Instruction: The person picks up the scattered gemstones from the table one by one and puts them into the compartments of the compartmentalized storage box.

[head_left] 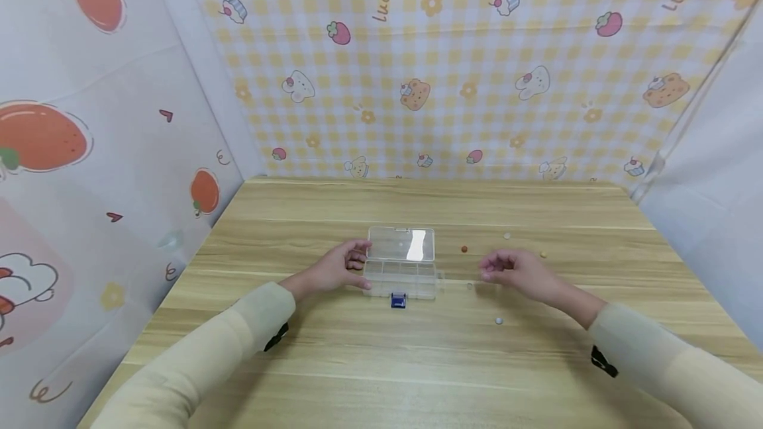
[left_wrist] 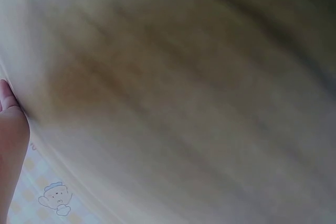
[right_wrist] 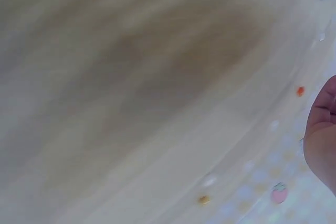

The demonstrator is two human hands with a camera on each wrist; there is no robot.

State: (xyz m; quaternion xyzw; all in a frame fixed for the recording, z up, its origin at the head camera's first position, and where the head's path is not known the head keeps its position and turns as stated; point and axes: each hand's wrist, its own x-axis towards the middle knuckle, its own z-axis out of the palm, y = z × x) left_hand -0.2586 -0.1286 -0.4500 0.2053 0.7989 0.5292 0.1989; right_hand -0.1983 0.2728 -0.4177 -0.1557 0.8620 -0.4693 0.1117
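Observation:
A clear plastic compartment box (head_left: 401, 278) lies on the table with its lid (head_left: 393, 243) folded back away from me. My left hand (head_left: 336, 267) holds its left end, thumb at the near side and fingers at the lid's edge. A blue label tag (head_left: 398, 300) hangs at the front. My right hand (head_left: 518, 273) is right of the box with loosely bent fingers; nothing shows between them. Near it lie a reddish-brown bead (head_left: 464, 249), a clear bead (head_left: 469, 286), a whitish bead (head_left: 507, 236), a yellow bead (head_left: 543, 254) and a pale blue-grey bead (head_left: 499, 320).
The wood-grain table (head_left: 381, 363) runs back to a yellow checked cloth (head_left: 453, 118). Printed white cloths stand at the left (head_left: 137, 118) and right. Both wrist views are mostly blurred tabletop, each hand only at its edge.

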